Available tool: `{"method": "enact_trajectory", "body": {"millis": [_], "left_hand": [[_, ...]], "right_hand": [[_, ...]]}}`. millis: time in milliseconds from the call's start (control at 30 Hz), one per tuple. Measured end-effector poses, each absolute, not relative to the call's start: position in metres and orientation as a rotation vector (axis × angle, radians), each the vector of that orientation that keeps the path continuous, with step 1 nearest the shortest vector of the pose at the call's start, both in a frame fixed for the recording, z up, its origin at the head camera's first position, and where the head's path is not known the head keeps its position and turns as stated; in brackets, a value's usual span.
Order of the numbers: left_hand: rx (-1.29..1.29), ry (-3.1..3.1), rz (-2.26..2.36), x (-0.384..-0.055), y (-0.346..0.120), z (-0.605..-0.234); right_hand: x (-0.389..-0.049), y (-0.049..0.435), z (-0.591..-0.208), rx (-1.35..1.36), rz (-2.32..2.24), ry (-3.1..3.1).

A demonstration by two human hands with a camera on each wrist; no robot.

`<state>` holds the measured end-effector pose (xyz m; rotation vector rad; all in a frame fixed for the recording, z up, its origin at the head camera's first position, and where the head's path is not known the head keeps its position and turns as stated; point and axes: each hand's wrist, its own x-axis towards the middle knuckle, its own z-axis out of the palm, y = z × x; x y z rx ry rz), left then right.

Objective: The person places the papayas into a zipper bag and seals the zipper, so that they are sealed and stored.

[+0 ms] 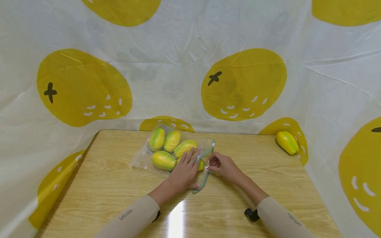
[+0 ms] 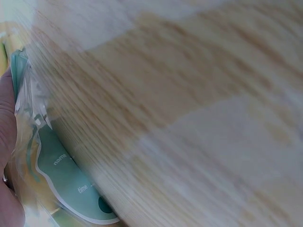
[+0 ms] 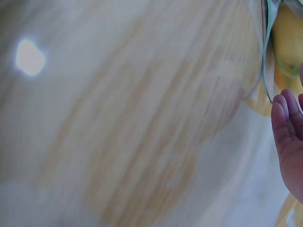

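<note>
A clear plastic zip bag [image 1: 140, 161] lies on the table with several yellow-green fruits [image 1: 163, 160] inside, shaped like mangoes or small papayas. Its green-edged mouth [image 1: 204, 180] faces right and gapes. My left hand [image 1: 185, 170] rests on the bag near that mouth, fingers extended over the fruit under the film. At the mouth, my right hand [image 1: 224, 167] pinches the bag's edge between thumb and fingers. In the left wrist view a green printed label [image 2: 71, 177] with the words "name" and "time" shows on the bag.
Another yellow-green fruit [image 1: 287, 142] sits by itself at the table's far right corner. The wood-grain table [image 1: 119, 198] is bordered at the back and sides by a white curtain [image 1: 169, 82] with large yellow fruit prints.
</note>
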<state>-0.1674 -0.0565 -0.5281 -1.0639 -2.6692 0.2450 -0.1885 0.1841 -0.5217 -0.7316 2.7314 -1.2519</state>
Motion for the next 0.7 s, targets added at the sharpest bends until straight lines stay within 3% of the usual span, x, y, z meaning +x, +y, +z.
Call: {"method": "enact_trajectory", "body": {"millis": [300, 700], "left_hand": [[-1.068, -2.695, 0.206, -0.167, -0.056, -0.528], [-1.078, -2.693, 0.177, -0.169, -0.058, -0.529]], "right_hand": [[-0.185, 0.230, -0.514, -0.562, -1.235, 2.830], [-0.195, 0.333, -0.500, -0.280, -1.154, 3.026]]}}
